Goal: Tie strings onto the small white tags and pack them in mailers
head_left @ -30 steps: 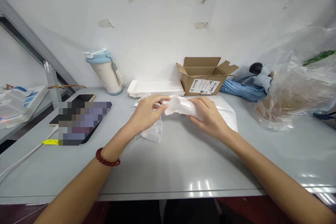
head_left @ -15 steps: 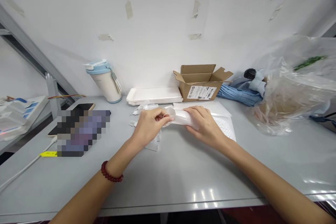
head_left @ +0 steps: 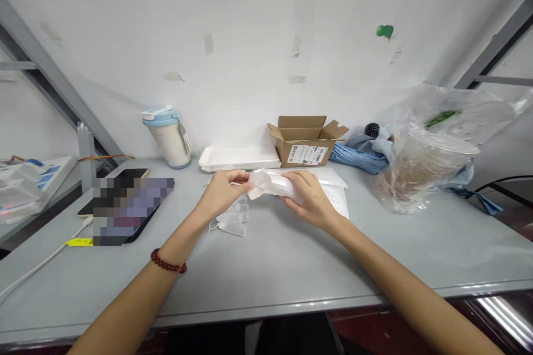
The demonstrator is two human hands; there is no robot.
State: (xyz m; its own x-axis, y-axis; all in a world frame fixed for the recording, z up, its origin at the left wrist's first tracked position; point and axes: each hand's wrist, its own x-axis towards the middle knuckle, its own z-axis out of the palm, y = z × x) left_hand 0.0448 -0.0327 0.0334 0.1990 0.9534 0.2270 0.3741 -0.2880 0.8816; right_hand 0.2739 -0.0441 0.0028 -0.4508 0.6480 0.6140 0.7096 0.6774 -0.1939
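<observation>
Bright, even light fills the view, leaving small glints along the front edge of the table [head_left: 291,266]. Wide-angle distortion stretches the sides, and blocky pixelation covers a phone screen [head_left: 139,205]

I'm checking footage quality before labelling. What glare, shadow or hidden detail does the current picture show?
Head view: bright streaks at lower right, below the edge of the table; head view: soft shadow under the right hand; head view: blocky pixels mask the nearer phone, and the label on the cardboard box is too small to read.

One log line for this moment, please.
right hand: gripping white pouch; left hand: at its open mouth; behind: open cardboard box
</observation>
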